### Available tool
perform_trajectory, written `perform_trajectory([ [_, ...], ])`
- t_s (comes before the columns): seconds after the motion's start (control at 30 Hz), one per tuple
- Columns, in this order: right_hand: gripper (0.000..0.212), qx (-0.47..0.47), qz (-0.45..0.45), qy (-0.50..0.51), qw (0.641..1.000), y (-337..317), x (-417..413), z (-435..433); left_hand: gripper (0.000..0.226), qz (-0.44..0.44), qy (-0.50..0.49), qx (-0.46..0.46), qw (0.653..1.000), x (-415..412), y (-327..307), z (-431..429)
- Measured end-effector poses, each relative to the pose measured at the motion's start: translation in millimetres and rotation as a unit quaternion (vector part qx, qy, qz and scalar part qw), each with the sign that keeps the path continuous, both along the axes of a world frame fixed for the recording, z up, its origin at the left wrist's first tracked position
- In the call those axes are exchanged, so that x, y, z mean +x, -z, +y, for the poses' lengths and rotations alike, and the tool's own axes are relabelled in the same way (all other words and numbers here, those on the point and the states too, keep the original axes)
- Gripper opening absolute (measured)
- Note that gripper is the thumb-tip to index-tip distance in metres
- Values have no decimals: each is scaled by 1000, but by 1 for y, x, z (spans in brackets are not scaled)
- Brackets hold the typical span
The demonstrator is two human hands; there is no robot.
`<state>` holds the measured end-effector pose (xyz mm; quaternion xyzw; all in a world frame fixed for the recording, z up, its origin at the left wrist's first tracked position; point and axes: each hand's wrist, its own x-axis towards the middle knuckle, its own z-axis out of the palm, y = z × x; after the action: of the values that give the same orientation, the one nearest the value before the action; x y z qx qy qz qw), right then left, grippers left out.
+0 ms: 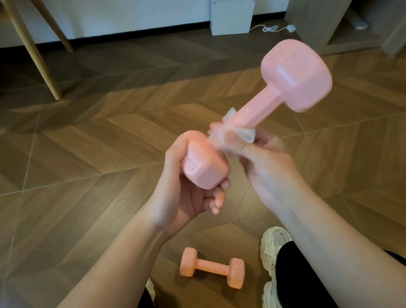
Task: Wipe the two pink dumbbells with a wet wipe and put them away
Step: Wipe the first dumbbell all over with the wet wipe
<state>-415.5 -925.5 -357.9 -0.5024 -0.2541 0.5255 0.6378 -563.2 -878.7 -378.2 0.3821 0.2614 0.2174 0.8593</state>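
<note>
Now, your left hand [180, 184]: fingers [216, 201] curled under and round the near head of the held dumbbell [259, 109], gripping it.
Second dumbbell [212, 268]: lies on the floor [66, 176] at 6 o'clock from your hands, between your shoes [274, 246], long axis 10 to 4 o'clock, nothing touching it.
Wet wipe [243, 135]: wrapped on the handle, just beside the near head.
Your right hand [263, 154]: fingers pinch the wipe round the handle; motion blur hides finer detail.
Held axis: 8 o'clock at your left hand to 2 o'clock, far head free in the air.
Relation for the stroke: bare handle and far head lie at 2 o'clock from your right fingers, so that hand is nearer; likely you slide that way.
Count: two pink dumbbells, one wipe.
</note>
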Motion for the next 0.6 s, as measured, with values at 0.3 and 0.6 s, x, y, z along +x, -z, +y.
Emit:
perform_trajectory([
  [0.3,61,-50,216,127,967,0,22,8,82,130,-56,140,980,4,9,0],
  [0.6,47,-73,215,133,965,5,20,10,79,212,-117,597,765,-9,9,4],
])
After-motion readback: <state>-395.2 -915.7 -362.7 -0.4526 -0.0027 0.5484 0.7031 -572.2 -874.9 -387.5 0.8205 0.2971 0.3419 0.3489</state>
